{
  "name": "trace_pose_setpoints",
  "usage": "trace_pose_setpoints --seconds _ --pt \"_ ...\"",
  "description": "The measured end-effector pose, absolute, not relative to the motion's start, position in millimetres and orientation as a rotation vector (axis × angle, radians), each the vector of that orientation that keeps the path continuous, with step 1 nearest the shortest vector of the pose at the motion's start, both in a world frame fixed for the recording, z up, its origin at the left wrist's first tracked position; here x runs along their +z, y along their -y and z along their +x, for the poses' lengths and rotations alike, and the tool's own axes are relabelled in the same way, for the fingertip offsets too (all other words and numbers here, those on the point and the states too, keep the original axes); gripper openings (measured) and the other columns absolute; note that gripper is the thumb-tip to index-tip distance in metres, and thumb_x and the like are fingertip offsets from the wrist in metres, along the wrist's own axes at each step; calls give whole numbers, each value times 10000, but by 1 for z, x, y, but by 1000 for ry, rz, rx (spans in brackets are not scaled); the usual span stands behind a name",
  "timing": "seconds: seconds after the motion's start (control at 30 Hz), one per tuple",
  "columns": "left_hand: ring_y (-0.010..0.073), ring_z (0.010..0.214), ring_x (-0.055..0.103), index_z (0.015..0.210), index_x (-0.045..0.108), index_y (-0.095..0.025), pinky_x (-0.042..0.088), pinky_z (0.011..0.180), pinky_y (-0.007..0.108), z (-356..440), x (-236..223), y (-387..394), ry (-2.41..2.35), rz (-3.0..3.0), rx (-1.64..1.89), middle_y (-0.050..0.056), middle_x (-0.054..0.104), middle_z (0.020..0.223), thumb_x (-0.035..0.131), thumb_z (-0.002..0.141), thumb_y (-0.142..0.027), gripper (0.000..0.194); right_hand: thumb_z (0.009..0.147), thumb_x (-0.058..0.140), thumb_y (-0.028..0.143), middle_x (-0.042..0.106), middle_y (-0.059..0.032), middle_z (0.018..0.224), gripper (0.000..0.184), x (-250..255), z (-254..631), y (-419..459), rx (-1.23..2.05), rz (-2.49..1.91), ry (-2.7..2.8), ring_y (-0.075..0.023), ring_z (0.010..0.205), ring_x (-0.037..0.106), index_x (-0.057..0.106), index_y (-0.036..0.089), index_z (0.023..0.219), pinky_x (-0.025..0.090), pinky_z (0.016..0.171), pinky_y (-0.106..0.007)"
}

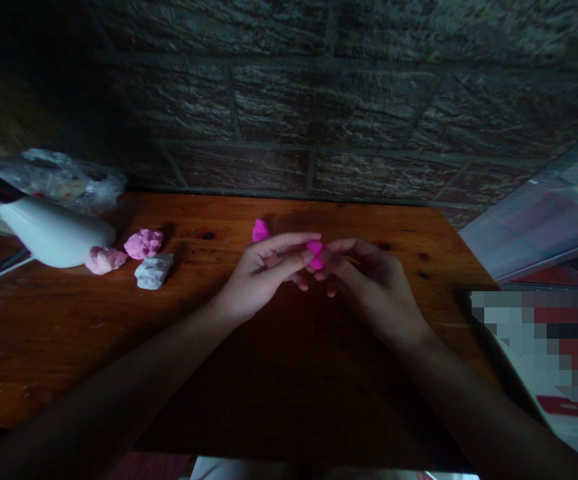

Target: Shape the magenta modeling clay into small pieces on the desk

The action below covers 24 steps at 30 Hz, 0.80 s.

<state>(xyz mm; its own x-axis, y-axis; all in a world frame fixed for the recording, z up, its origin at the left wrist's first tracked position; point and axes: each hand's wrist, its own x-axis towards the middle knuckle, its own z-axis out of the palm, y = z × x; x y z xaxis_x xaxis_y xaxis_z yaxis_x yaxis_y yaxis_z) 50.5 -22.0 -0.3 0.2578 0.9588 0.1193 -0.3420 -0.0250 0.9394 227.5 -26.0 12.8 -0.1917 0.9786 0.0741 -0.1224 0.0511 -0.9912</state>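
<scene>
Above the middle of the wooden table, both my hands pinch one small piece of bright magenta modelling clay (pixel 315 255). My left hand (pixel 266 270) grips it from the left between thumb and fingers. From the other side, my right hand (pixel 373 277) presses it with thumb and fingertips. The piece looks narrowed in its middle, with a lobe above and below. Just behind my left hand, a second magenta lump of clay (pixel 260 231) sits on the table, its lower part hidden by that hand.
Left on the wooden table (pixel 69 340) lie a pink lump (pixel 143 244), a paler pink lump (pixel 105 260) and a whitish lump (pixel 153 272). A white rounded object (pixel 63 230) and crumpled clear plastic (pixel 69 177) are beyond them. A stone-block wall (pixel 279 100) rises behind.
</scene>
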Motion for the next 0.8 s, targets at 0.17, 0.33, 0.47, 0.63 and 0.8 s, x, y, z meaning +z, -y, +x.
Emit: trace_pose_setpoints --seconds 0.17,0.33,0.47,0.63,0.8 --pt "163 794 735 1132 781 -194 559 616 228 50 -2 22 -713 1137 1195 59 790 957 794 840 -251 298 761 870 453 756 -47 847 337 14 227 26 1340 -976 1297 -148 680 710 735 175 893 550 515 -228" --pt "155 792 733 1135 772 -187 561 614 223 51 -2 21 -706 1154 1193 55 792 966 782 850 -235 288 752 878 431 760 -47 838 329 13 227 26 1337 -981 1296 -147 678 713 735 169 892 551 502 -217" --pt "153 792 736 1138 763 -183 558 607 214 50 -3 21 -706 1173 1195 51 790 935 773 862 -241 282 769 864 413 761 -47 846 306 13 227 26 1325 -980 1296 -143 677 713 737 169 903 546 490 -208" --pt "163 798 738 1145 750 -172 558 603 222 50 -3 21 -731 1205 1190 63 787 957 772 866 -271 296 778 854 424 749 -40 813 304 12 227 25 1325 -977 1294 -145 669 712 731 169 888 543 484 -211" --pt "139 756 732 1105 751 -179 550 590 198 51 -2 21 -702 1181 1196 39 783 900 770 871 -255 247 731 892 428 745 -33 796 335 13 226 25 1341 -963 1283 -149 666 710 733 172 876 544 483 -213"
